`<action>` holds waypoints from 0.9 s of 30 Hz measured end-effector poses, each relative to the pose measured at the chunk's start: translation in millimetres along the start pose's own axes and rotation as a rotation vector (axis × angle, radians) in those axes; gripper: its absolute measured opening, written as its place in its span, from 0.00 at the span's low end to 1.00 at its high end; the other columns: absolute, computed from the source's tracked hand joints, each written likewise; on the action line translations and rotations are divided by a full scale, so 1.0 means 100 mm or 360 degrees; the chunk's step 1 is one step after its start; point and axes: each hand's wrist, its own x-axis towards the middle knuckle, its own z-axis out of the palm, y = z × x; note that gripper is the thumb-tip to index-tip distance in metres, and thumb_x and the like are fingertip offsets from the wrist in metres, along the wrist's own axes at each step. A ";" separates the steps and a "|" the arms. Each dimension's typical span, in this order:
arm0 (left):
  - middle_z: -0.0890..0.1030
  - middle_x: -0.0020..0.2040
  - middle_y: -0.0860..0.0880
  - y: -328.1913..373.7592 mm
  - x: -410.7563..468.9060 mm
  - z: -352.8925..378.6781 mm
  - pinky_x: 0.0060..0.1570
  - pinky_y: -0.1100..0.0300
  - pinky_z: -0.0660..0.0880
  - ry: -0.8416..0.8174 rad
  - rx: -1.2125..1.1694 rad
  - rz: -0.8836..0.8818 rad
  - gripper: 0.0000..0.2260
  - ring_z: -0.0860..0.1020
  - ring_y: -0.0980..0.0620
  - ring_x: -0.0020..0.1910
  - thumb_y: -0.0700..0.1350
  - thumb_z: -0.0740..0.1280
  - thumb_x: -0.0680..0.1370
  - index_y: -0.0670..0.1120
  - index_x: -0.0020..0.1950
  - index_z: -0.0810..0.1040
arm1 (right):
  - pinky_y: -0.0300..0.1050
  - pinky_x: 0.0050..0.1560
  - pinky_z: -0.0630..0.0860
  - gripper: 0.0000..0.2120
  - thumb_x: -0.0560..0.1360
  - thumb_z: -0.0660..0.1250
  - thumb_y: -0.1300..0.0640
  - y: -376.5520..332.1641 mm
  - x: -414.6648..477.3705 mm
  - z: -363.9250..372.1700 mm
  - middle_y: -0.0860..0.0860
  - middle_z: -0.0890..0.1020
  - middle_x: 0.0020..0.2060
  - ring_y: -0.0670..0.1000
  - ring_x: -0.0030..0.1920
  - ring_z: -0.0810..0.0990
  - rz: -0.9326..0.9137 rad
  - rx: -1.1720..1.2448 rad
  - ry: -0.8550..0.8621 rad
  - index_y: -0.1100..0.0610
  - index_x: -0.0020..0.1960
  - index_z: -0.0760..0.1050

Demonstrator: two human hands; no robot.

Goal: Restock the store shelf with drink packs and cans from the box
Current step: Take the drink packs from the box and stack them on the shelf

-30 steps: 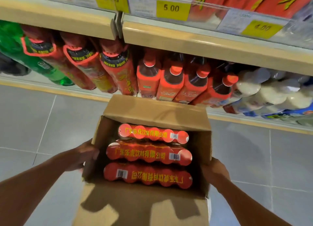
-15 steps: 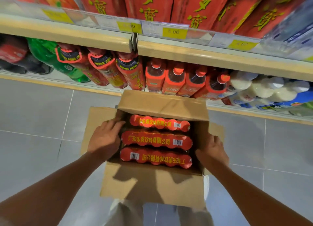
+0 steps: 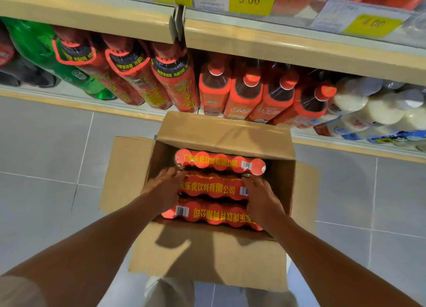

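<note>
Head view: open cardboard box (image 3: 207, 256) in front of the shelf (image 3: 288, 44). Three red drink packs inside. Left hand (image 3: 164, 189) and right hand (image 3: 262, 198), fingers near straight, press opposite ends of the middle pack (image 3: 209, 188), which sits between the other two.

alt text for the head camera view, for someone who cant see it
Seen from above, a person's left hand and right hand rest on the ends of the middle drink pack of three red ones in an open cardboard box. Behind it, a store shelf holds red, green and white bottles.
</note>
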 end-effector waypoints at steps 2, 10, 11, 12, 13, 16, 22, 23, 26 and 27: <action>0.65 0.73 0.52 0.00 0.09 0.02 0.62 0.47 0.75 -0.0047 0.0056 -0.0034 0.33 0.65 0.48 0.72 0.47 0.70 0.75 0.56 0.76 0.59 | 0.55 0.63 0.77 0.35 0.76 0.69 0.60 0.05 0.09 0.05 0.49 0.62 0.76 0.54 0.75 0.62 0.0011 -0.0088 -0.0013 0.49 0.78 0.58; 0.76 0.61 0.52 0.02 0.42 0.16 0.52 0.52 0.80 -0.0071 0.0182 -0.0103 0.27 0.76 0.48 0.59 0.51 0.74 0.71 0.54 0.67 0.68 | 0.54 0.58 0.79 0.36 0.74 0.72 0.56 0.12 0.35 0.13 0.49 0.64 0.75 0.57 0.72 0.65 0.0227 -0.0291 -0.0150 0.46 0.76 0.58; 0.77 0.60 0.52 0.01 0.43 0.18 0.52 0.52 0.80 -0.0054 0.0194 -0.0088 0.25 0.77 0.48 0.57 0.50 0.73 0.71 0.54 0.66 0.69 | 0.54 0.58 0.79 0.35 0.74 0.72 0.56 0.13 0.35 0.15 0.50 0.65 0.74 0.57 0.71 0.67 0.0228 -0.0280 -0.0140 0.47 0.75 0.59; 0.78 0.59 0.51 0.01 0.44 0.19 0.51 0.52 0.80 -0.0052 0.0193 -0.0078 0.24 0.78 0.48 0.56 0.50 0.73 0.72 0.53 0.66 0.69 | 0.54 0.58 0.79 0.33 0.74 0.72 0.56 0.13 0.34 0.16 0.50 0.67 0.73 0.57 0.70 0.68 0.0223 -0.0269 -0.0129 0.47 0.75 0.60; 0.78 0.58 0.51 0.01 0.44 0.18 0.51 0.53 0.80 -0.0055 0.0179 -0.0070 0.23 0.78 0.49 0.55 0.49 0.73 0.72 0.53 0.65 0.70 | 0.53 0.58 0.79 0.32 0.75 0.72 0.56 0.13 0.33 0.16 0.50 0.68 0.72 0.56 0.69 0.69 0.0219 -0.0257 -0.0121 0.47 0.74 0.61; 0.79 0.57 0.51 0.01 0.38 0.11 0.50 0.54 0.80 -0.0047 0.0187 -0.0065 0.21 0.79 0.49 0.54 0.49 0.72 0.73 0.53 0.64 0.71 | 0.53 0.57 0.80 0.29 0.75 0.71 0.56 0.13 0.28 0.13 0.49 0.72 0.69 0.56 0.67 0.71 0.0201 -0.0204 -0.0102 0.47 0.72 0.63; 0.80 0.55 0.49 -0.01 0.11 -0.23 0.51 0.53 0.79 0.0037 0.0299 0.0020 0.20 0.80 0.47 0.52 0.51 0.70 0.73 0.50 0.62 0.71 | 0.54 0.56 0.79 0.28 0.75 0.72 0.52 -0.02 0.01 -0.23 0.48 0.75 0.66 0.55 0.65 0.73 0.0156 -0.0184 -0.0031 0.45 0.71 0.64; 0.80 0.55 0.48 -0.02 0.05 -0.32 0.52 0.52 0.79 0.0052 0.0272 0.0027 0.21 0.80 0.47 0.52 0.52 0.69 0.73 0.50 0.63 0.70 | 0.53 0.56 0.79 0.27 0.75 0.72 0.51 -0.05 -0.06 -0.34 0.48 0.76 0.65 0.55 0.63 0.74 0.0134 -0.0176 -0.0008 0.45 0.69 0.64; 0.80 0.57 0.50 0.08 -0.26 -0.76 0.54 0.51 0.78 -0.0013 0.0143 0.0009 0.25 0.79 0.48 0.54 0.56 0.71 0.70 0.54 0.65 0.70 | 0.51 0.56 0.78 0.28 0.74 0.72 0.47 -0.21 -0.33 -0.79 0.49 0.76 0.62 0.54 0.61 0.75 0.0119 -0.0211 -0.0038 0.47 0.70 0.64; 0.80 0.57 0.50 0.11 -0.35 -0.89 0.54 0.52 0.78 -0.0023 0.0131 0.0005 0.26 0.79 0.48 0.55 0.56 0.72 0.69 0.55 0.64 0.71 | 0.52 0.56 0.78 0.31 0.73 0.72 0.44 -0.24 -0.40 -0.93 0.49 0.75 0.62 0.55 0.61 0.75 0.0106 -0.0203 -0.0046 0.47 0.71 0.63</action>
